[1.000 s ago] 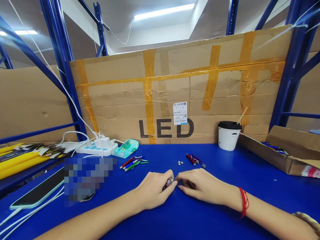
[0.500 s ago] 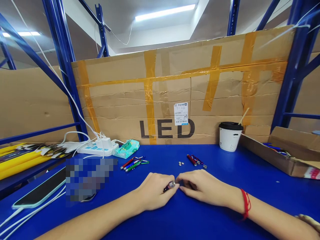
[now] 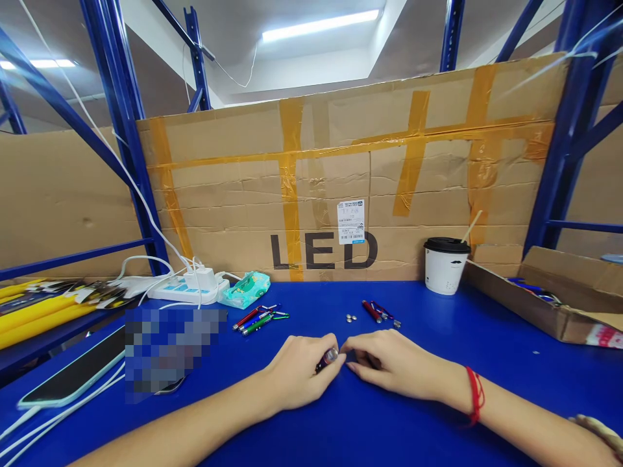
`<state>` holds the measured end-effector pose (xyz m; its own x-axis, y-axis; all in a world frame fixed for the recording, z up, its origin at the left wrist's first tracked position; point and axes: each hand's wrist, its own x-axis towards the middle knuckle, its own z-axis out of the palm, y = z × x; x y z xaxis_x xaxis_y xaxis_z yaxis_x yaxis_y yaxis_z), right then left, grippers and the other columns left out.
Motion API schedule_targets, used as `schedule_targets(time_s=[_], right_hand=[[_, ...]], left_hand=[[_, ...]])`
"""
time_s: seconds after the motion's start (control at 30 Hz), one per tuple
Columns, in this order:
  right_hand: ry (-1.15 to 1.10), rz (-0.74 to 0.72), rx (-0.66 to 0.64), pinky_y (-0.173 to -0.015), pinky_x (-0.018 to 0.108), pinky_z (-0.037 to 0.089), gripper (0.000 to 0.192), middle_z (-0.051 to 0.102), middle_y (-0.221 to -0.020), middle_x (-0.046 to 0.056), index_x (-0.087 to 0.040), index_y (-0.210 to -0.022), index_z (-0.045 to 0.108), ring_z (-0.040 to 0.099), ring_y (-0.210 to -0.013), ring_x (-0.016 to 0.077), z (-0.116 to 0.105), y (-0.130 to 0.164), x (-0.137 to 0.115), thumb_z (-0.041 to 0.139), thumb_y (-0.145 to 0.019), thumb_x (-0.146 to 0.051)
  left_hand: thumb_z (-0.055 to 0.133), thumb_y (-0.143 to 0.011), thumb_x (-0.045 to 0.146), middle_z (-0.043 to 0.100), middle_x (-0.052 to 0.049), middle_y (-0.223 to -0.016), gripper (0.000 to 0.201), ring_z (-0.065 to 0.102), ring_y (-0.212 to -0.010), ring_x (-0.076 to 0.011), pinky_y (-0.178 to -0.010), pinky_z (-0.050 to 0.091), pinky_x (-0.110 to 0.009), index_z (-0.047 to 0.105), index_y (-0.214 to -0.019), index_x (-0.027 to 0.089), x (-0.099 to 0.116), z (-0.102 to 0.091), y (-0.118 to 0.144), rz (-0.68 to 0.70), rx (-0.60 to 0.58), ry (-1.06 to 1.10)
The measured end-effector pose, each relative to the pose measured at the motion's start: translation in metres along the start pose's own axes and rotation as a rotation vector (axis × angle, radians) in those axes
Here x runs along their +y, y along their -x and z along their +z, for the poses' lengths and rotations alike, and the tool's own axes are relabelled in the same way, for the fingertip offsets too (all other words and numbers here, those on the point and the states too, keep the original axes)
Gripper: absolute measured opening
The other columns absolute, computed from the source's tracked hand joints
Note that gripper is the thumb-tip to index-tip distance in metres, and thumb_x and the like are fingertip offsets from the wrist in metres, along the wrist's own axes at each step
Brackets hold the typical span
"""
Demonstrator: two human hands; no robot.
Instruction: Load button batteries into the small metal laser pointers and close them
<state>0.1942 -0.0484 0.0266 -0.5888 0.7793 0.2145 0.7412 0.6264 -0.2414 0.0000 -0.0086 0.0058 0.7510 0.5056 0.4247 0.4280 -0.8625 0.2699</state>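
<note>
The left hand rests on the blue desk near its front edge, and its fingers are closed around a small dark pen light. Only the shiny silver tip of the pen light sticks out past the fingers, pointing toward the right hand. The right hand lies flat just beside it. Its fingertips are curled together at the silver tip, but I cannot tell if they pinch something small there.

Farther back, in the middle of the desk, sit two little round button batteries. Just right of them lie a few more pen lights, red and blue. To the left lies another small bunch of pen lights in red, blue and green.

At the back edge stands a white paper cup with a black lid and a stick poking out. In the right back corner is a flat cardboard box with some blue things inside, too small to tell. At the back left lie a green wipes pack and a white power strip.
</note>
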Motion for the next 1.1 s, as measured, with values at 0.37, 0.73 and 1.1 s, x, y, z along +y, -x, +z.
schedule_targets(time_s=[0.37,0.73,1.1], right_hand=[[0.000,0.009,0.009,-0.054,0.019,0.032,0.014,0.057,-0.065,-0.002,-0.020,-0.089,0.058,0.050,-0.056,0.0099,-0.0006,-0.0003,-0.0005,0.045,-0.084,-0.022],[-0.014,0.017,-0.014,-0.054,0.018,0.033,0.013,0.058,-0.065,-0.002,-0.019,-0.088,0.057,0.050,-0.056,0.0093,-0.0006,-0.0003,0.0011,0.045,-0.084,-0.022],[-0.029,0.035,-0.035,-0.053,0.017,0.032,0.008,0.056,-0.061,-0.004,-0.018,-0.085,0.054,0.048,-0.054,0.0080,-0.0016,-0.0008,0.0000,0.047,-0.082,-0.020]], left_hand=[[0.034,-0.091,0.033,0.046,0.005,-0.058,0.020,0.045,-0.054,-0.0107,-0.054,0.028,-0.021,0.039,-0.076,0.020,0.0036,-0.0015,0.0011,-0.066,0.041,0.125],[0.033,-0.090,0.034,0.041,0.006,-0.055,0.021,0.042,-0.051,-0.0111,-0.052,0.025,-0.022,0.038,-0.075,0.019,0.0024,-0.0012,0.0009,-0.098,0.002,0.105],[0.031,-0.090,0.034,0.039,0.006,-0.055,0.021,0.040,-0.051,-0.0117,-0.054,0.026,-0.023,0.036,-0.076,0.020,0.0072,-0.0057,0.0000,-0.118,-0.011,0.117]])
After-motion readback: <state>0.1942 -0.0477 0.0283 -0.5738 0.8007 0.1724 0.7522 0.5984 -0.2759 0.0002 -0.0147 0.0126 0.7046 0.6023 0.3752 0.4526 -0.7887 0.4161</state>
